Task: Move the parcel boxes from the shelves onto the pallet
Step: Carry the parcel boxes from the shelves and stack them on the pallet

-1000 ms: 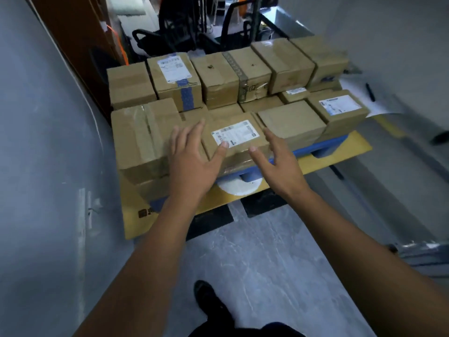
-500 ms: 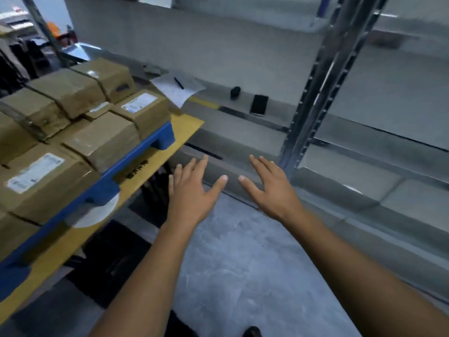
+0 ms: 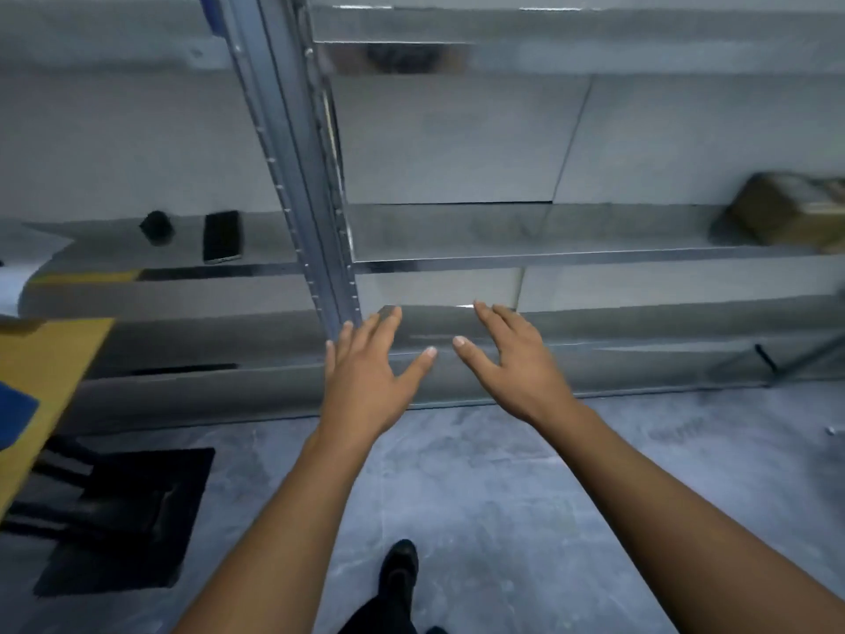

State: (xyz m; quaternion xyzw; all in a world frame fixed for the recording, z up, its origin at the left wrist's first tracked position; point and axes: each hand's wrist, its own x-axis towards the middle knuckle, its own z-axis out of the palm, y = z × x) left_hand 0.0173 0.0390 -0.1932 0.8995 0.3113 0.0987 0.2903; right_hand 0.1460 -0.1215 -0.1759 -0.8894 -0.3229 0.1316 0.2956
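Both my hands are stretched out in front of me over the floor, facing the grey metal shelves (image 3: 571,256). My left hand (image 3: 366,382) and my right hand (image 3: 516,363) are empty, fingers straight and spread. One brown parcel box (image 3: 791,212) sits blurred on the middle shelf at the far right, well away from both hands. Only a corner of the pallet shows at the left edge, blue (image 3: 13,414) on a yellow board (image 3: 41,372); the boxes stacked on it are out of view.
A steel shelf upright (image 3: 297,176) stands just left of my hands. On the left shelf lie a black phone (image 3: 222,236) and a small black object (image 3: 157,227). A black mat (image 3: 123,519) lies on the grey floor. My shoe (image 3: 400,565) shows below.
My view has swung right, from the stacked boxes on the pallet to the shelves. My hands left the box they touched and now hover empty before the lower shelf.
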